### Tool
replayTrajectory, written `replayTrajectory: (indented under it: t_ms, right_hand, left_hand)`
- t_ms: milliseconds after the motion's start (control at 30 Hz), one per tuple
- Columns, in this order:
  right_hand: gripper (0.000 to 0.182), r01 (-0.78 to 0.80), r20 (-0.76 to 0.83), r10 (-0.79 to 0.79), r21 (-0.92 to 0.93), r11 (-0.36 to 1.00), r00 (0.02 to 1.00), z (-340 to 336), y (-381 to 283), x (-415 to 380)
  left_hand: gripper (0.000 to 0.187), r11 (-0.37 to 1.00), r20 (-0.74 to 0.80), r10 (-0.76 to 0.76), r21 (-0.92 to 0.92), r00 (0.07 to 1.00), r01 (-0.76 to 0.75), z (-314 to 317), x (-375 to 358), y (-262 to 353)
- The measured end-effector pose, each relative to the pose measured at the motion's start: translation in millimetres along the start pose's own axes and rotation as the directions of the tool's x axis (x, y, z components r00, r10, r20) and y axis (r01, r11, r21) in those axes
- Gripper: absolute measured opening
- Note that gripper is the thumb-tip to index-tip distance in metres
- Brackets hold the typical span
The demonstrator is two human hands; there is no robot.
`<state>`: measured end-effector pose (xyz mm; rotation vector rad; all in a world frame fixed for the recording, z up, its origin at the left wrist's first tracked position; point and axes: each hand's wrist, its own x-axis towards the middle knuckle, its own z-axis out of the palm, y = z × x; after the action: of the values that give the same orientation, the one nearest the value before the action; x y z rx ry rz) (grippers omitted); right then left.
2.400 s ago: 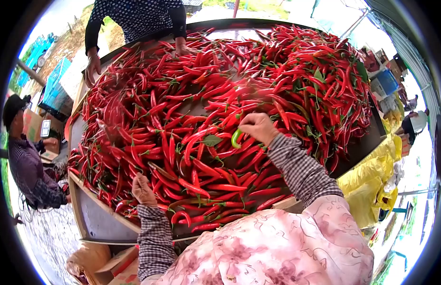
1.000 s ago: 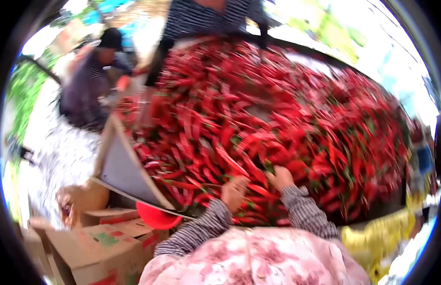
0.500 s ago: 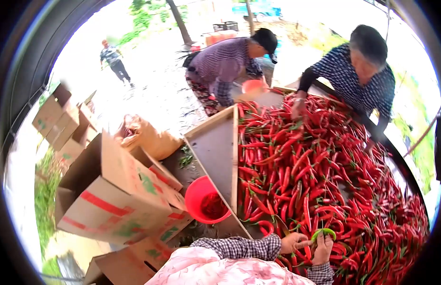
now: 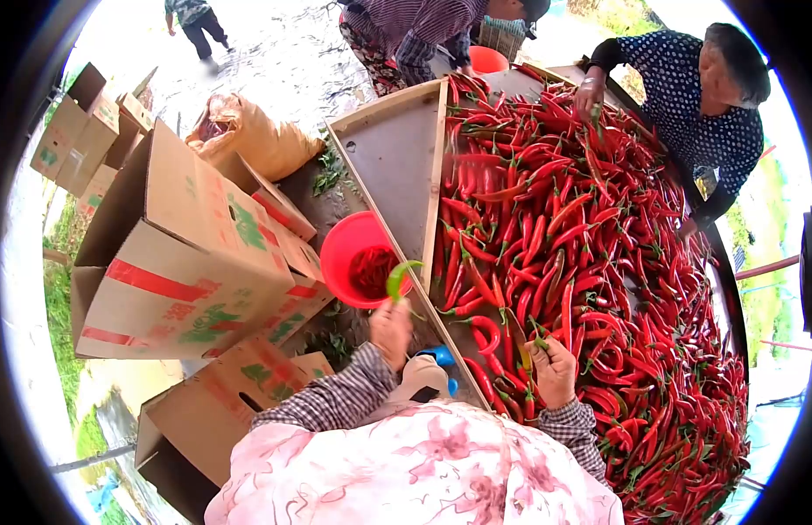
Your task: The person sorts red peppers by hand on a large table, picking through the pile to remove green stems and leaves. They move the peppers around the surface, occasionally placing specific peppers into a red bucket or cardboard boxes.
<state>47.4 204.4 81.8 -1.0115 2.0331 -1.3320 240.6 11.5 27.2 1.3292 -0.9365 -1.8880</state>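
My left hand (image 4: 391, 334) is closed on a curved green chili pepper (image 4: 401, 278), held up at the right rim of a red bucket (image 4: 338, 262) with red peppers inside. Between the fingertips of my right hand (image 4: 555, 372), a small green piece (image 4: 541, 341) sticks out; I cannot tell whether it is a stem or part of a pepper. That hand is close over the near edge of a broad heap of red chili peppers (image 4: 546, 219) spread on the table.
A wooden divider (image 4: 437, 179) borders the heap. Cardboard boxes (image 4: 187, 254) and an orange sack (image 4: 266, 144) stand to the left. Across the table, a person in a dotted top (image 4: 660, 83) reaches into the peppers; another in stripes (image 4: 415, 31) bends by a red bowl (image 4: 488, 59).
My left hand has moved left from the heap to the bucket, now with the green pepper that was in my right hand. The view has tilted downward.
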Motion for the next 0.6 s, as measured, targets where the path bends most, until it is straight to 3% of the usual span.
replayTrajectory:
  t_ms: [67,100,133,167,233,267,300,333,367,400,467,500,567,600]
  right_hand:
    - [0.013,-0.061,-0.005,0.062,0.033,0.998,0.998,5,7,-1]
    - [0.013,-0.073,-0.015,0.073,0.029,0.997,0.997,9,6,0]
    - [0.011,-0.167,0.051,0.163,0.077,0.983,0.985,13,3,2]
    - [0.010,-0.262,0.107,0.250,0.117,0.958,0.962,14,1,2]
    - [0.016,-0.351,0.128,0.328,0.420,0.837,0.936,22,12,0]
    - [0.024,-0.308,0.131,0.279,0.425,0.851,0.951,24,12,-1]
    - [0.019,-0.251,0.060,0.251,0.446,0.859,0.966,28,8,-3]
    - [0.016,-0.190,0.048,0.185,0.344,0.920,0.982,28,9,-6]
    - [0.013,-0.126,0.040,0.120,0.238,0.963,0.992,26,11,-9]
    - [0.011,-0.228,0.106,0.209,0.220,0.948,0.972,22,11,-13]
    - [0.015,-0.255,0.158,0.218,0.280,0.926,0.963,16,11,-24]
    - [0.016,-0.249,0.180,0.201,0.305,0.919,0.963,16,18,-29]
    - [0.019,-0.302,0.231,0.234,0.330,0.894,0.944,23,23,-35]
    - [0.023,-0.274,0.202,0.200,0.469,0.839,0.959,35,16,-36]
  left_hand:
    - [0.028,0.996,-0.135,-0.019,0.086,0.991,0.030,-34,43,-8]
    - [0.030,0.983,-0.109,-0.149,0.092,0.983,0.159,-51,63,-7]
    - [0.029,0.932,-0.121,0.170,0.343,0.978,-0.120,-87,105,-49]
    - [0.025,0.881,-0.133,0.379,0.353,0.916,-0.314,-108,134,-74]
    - [0.023,0.998,-0.050,-0.024,0.060,0.998,0.027,-66,81,0]
    - [0.022,0.994,0.068,-0.043,0.101,0.997,0.036,-44,59,18]
    - [0.021,0.989,0.183,-0.063,0.140,0.981,0.038,-20,40,24]
    - [0.021,0.976,0.292,-0.151,0.196,0.944,0.095,-4,27,21]
    - [0.024,0.937,0.437,-0.196,0.349,0.878,0.035,13,6,24]
    - [0.027,0.887,0.548,-0.271,0.462,0.791,-0.017,22,-11,21]
    - [0.033,0.825,0.703,-0.425,0.560,0.569,-0.076,27,-27,9]
    - [0.032,0.804,0.748,-0.429,0.572,0.507,-0.163,22,-30,2]
    - [0.029,0.454,0.671,-0.560,0.739,0.486,-0.498,-9,-6,-22]
    - [0.029,0.294,0.648,-0.535,0.745,0.543,-0.599,-17,-5,-20]
